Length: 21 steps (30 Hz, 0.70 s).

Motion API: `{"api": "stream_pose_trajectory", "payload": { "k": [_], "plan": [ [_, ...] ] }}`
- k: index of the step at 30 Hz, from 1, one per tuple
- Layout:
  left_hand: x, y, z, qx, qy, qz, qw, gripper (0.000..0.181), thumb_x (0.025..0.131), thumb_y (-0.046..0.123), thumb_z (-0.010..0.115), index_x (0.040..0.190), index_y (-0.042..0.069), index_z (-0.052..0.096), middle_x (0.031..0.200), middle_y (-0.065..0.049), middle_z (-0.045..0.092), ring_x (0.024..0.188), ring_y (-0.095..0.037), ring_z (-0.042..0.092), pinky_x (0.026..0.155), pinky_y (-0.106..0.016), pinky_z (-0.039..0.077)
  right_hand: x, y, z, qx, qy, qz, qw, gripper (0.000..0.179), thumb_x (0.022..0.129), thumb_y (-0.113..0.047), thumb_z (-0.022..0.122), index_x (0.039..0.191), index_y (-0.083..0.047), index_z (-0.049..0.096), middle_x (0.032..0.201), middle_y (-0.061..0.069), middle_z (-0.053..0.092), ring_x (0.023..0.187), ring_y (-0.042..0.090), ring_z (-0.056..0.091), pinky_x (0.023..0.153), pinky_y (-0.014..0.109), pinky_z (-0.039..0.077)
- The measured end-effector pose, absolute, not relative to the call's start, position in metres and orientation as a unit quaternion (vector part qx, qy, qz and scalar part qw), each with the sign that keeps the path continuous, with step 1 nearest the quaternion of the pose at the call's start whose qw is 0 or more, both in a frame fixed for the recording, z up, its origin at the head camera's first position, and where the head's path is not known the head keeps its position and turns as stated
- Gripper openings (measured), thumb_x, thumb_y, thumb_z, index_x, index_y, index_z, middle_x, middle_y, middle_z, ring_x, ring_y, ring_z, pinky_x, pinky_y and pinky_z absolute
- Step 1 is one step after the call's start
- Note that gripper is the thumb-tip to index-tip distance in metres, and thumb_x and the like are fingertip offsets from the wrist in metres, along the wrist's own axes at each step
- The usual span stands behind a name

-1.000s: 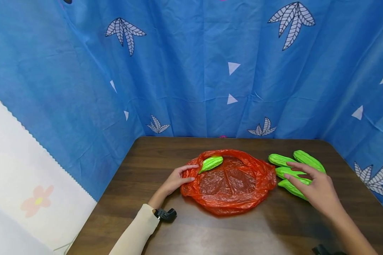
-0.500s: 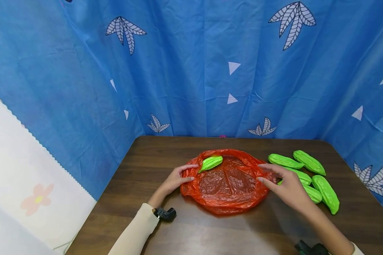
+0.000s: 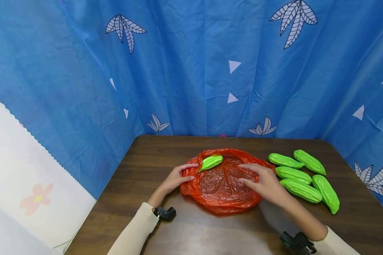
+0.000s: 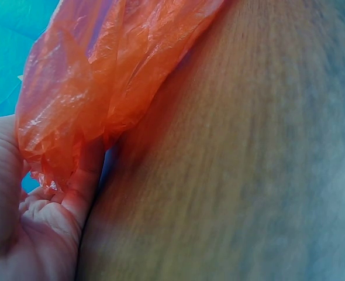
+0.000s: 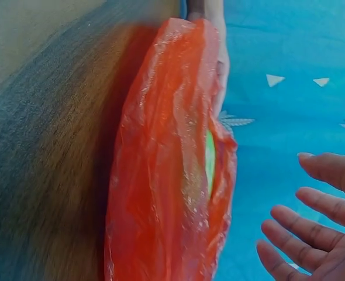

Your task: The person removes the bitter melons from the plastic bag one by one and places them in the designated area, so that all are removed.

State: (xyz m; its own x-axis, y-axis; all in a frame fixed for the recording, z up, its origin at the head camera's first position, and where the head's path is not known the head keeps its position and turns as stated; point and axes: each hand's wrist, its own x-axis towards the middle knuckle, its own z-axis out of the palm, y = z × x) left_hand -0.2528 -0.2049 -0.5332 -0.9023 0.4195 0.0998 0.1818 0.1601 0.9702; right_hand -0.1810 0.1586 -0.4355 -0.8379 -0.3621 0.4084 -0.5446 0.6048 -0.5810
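Note:
A red plastic bag (image 3: 225, 207) lies with its mouth spread wide on the table. Inside it, at the far left, rests one bright green bitter gourd (image 3: 211, 162); the right wrist view shows only a sliver of that gourd (image 5: 210, 161). My left hand (image 3: 173, 180) holds the bag's left rim, with plastic between thumb and fingers in the left wrist view. Over the right part of the bag's mouth hovers my right hand (image 3: 265, 182), fingers spread and holding nothing. In the right wrist view this hand (image 5: 318, 228) is apart from the bag.
Several more bitter gourds (image 3: 293, 175) lie grouped to the right of the bag, one angled at the outer right (image 3: 326, 194). The brown wooden table (image 3: 153, 152) ends at a blue patterned curtain (image 3: 185, 71) behind and at both sides.
My right hand has moved left, from over the gourds on the right to above the bag's mouth. The left hand has stayed on the rim.

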Motion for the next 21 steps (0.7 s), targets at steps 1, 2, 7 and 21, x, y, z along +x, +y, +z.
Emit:
{"api": "stream_pose_trajectory", "payload": {
  "k": [1, 2, 7, 21],
  "plan": [
    [-0.253, -0.205, -0.533, 0.201, 0.756, 0.616, 0.095, 0.048, 0.093, 0.010, 0.073, 0.140, 0.015, 0.062, 0.149, -0.013, 0.050, 0.116, -0.021, 0.061, 0.089, -0.029, 0.056, -0.183, 0.156, -0.437, 0.259, -0.887, 0.362, 0.123, 0.045, 0.085, -0.015, 0.084, 0.127, -0.008, 0.070, 0.125, 0.011, 0.070, 0.096, 0.026, 0.069, 0.084, 0.049, 0.058],
    [-0.253, -0.205, -0.534, 0.203, 0.754, 0.617, 0.095, 0.049, 0.093, 0.010, 0.073, 0.140, 0.014, 0.062, 0.149, -0.013, 0.050, 0.116, -0.022, 0.062, 0.089, -0.030, 0.056, -0.185, 0.153, -0.438, 0.262, -0.887, 0.361, 0.122, 0.045, 0.085, -0.014, 0.083, 0.127, -0.008, 0.070, 0.125, 0.011, 0.070, 0.093, 0.023, 0.068, 0.083, 0.048, 0.058],
    [-0.254, -0.205, -0.532, 0.202, 0.754, 0.617, 0.098, 0.048, 0.093, 0.011, 0.073, 0.140, 0.016, 0.062, 0.149, -0.012, 0.050, 0.119, -0.024, 0.059, 0.090, -0.032, 0.056, -0.196, 0.144, -0.437, 0.278, -0.883, 0.363, 0.109, 0.045, 0.086, -0.017, 0.082, 0.128, -0.010, 0.069, 0.127, 0.010, 0.069, 0.112, 0.028, 0.066, 0.091, 0.053, 0.055],
    [-0.254, -0.205, -0.533, 0.200, 0.747, 0.627, 0.098, 0.048, 0.093, 0.011, 0.074, 0.140, 0.015, 0.063, 0.149, -0.012, 0.050, 0.123, -0.026, 0.057, 0.091, -0.031, 0.056, -0.236, 0.130, -0.434, 0.294, -0.879, 0.367, 0.074, 0.043, 0.089, -0.016, 0.080, 0.129, -0.005, 0.068, 0.128, 0.015, 0.068, 0.120, 0.037, 0.061, 0.097, 0.059, 0.050]
  ]
}}
